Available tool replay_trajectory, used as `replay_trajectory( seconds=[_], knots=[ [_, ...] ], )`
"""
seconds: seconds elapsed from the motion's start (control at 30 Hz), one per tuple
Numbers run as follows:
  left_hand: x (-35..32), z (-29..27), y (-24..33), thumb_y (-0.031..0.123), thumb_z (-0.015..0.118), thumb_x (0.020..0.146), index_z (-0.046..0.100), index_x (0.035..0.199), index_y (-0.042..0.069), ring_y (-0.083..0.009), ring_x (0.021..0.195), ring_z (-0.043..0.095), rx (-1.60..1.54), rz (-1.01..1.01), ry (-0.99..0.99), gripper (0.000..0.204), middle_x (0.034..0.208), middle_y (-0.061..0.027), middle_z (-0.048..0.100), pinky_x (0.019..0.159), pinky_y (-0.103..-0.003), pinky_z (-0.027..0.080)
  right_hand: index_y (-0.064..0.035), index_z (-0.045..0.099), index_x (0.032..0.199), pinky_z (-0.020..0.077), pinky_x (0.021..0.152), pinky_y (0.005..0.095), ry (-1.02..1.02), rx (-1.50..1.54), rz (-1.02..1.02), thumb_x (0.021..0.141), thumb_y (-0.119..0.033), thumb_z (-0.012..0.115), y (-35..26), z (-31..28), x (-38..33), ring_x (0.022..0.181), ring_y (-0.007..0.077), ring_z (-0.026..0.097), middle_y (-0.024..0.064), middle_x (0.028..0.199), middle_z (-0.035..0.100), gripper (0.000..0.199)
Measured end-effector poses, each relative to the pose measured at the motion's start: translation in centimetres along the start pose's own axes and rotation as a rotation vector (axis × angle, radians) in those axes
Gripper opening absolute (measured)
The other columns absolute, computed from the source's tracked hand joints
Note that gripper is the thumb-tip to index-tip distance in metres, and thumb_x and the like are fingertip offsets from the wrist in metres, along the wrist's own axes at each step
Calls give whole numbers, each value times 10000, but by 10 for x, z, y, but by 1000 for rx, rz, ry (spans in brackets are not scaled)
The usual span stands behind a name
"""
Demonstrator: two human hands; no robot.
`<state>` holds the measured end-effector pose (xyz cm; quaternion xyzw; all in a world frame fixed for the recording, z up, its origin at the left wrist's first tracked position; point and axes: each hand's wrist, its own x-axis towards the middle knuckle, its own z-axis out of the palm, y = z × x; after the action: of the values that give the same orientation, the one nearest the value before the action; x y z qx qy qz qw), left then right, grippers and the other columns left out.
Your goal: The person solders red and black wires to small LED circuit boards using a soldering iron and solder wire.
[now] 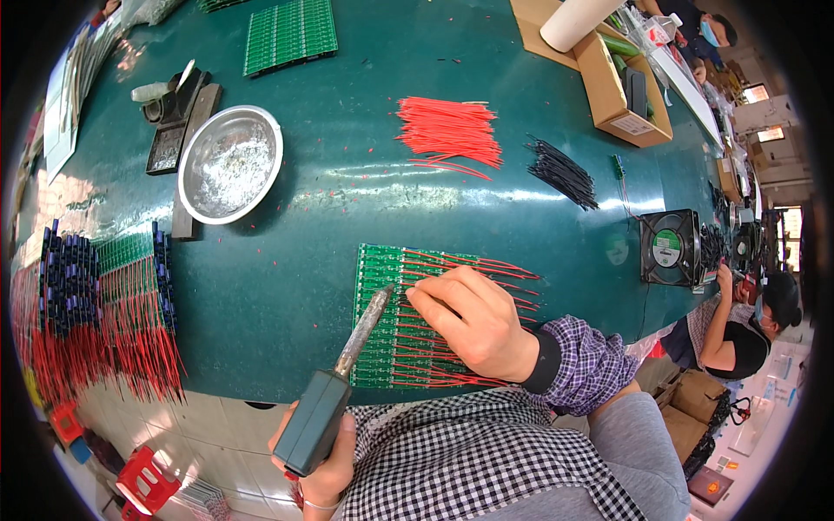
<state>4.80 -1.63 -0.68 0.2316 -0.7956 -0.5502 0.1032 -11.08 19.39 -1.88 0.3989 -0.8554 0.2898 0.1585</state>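
My left hand (337,464) is wrapped round the dark grey handle of a soldering iron (314,418) at the lower middle. Its metal tip reaches up to a green circuit board panel (372,271) lying flat near the table edge. Thin red wires (508,266) run across the panel in rows and stick out past its right side. Over the panel, my right hand (478,321) is closed in a pinch on a red wire, fingertips close beside the iron's tip. Much of that wire is hidden under the hand.
A bundle of red wires (447,130) and black wires (563,174) lie farther back. To the left are a metal bowl (193,178), a soldering stand (165,148) and wired boards (130,291). A fan (669,247), a cardboard box (621,104) and a co-worker (738,334) are rightward.
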Motion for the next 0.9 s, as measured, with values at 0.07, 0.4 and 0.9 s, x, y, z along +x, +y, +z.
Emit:
replay_trajectory(
  seconds=[0.07,0.4,0.9],
  knots=[
    [1,0,0,-14,769,677,696,911,-64,-221,644,641,5,21,-7,250,814,-143,669,589,-311,503,65,685,1001,550,641,324,0,-3,2,693,-34,687,0,0,0,779,249,642,136,931,659,323],
    [-1,0,-2,1,766,694,689,907,-58,-230,634,626,31,71,-38,235,800,-139,653,575,-313,490,64,681,991,548,646,322,1,-20,-3,681,-34,687,-1,0,1,778,246,636,130,923,656,325],
    [-7,-3,-1,66,811,709,696,963,-38,-207,676,639,5,21,33,298,836,-122,674,609,-313,507,63,676,975,549,673,327,-9,-33,11,684,-24,687,-3,0,1,795,243,629,119,916,640,304]
  ],
)
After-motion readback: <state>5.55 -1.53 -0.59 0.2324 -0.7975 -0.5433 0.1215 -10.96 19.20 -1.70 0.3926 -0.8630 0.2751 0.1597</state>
